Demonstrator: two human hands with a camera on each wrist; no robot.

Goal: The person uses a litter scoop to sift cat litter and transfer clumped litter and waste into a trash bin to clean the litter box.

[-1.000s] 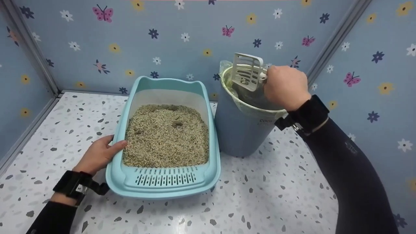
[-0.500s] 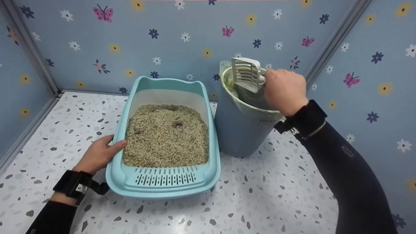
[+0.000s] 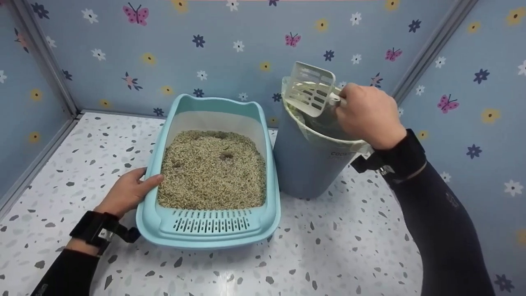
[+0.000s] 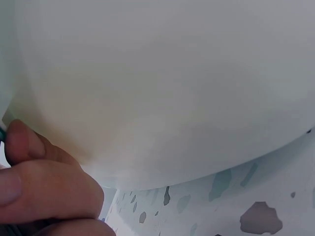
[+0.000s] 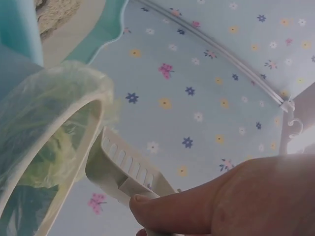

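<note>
My right hand point(image 3: 370, 115) grips the handle of a pale slotted litter scoop point(image 3: 305, 106) above the mouth of a blue-grey bin point(image 3: 304, 168). The scoop's head is tilted, and no clump shows in it. A thin translucent bag point(image 5: 59, 88) lines the bin and folds over its rim. My left hand point(image 3: 127, 191) holds the left rim of a light-blue litter box point(image 3: 207, 238), thumb on top and fingers under the edge. Beige pellet litter point(image 3: 213, 181) fills the box's floor, with small dark hollows in it. The left wrist view shows the box's pale outer wall point(image 4: 167, 98) and curled fingers point(image 4: 49, 189).
The box and bin stand side by side on a white speckled floor point(image 3: 328, 246). Blue panels with flowers and butterflies point(image 3: 230, 28) rise behind them and on both sides. Grey metal strips point(image 3: 429, 53) join the panels at the corners.
The scoop dipped slightly, then rose, and its head now turns its slots more toward the head view. A few granules seen on it earlier no longer show. My left hand keeps its hold.
</note>
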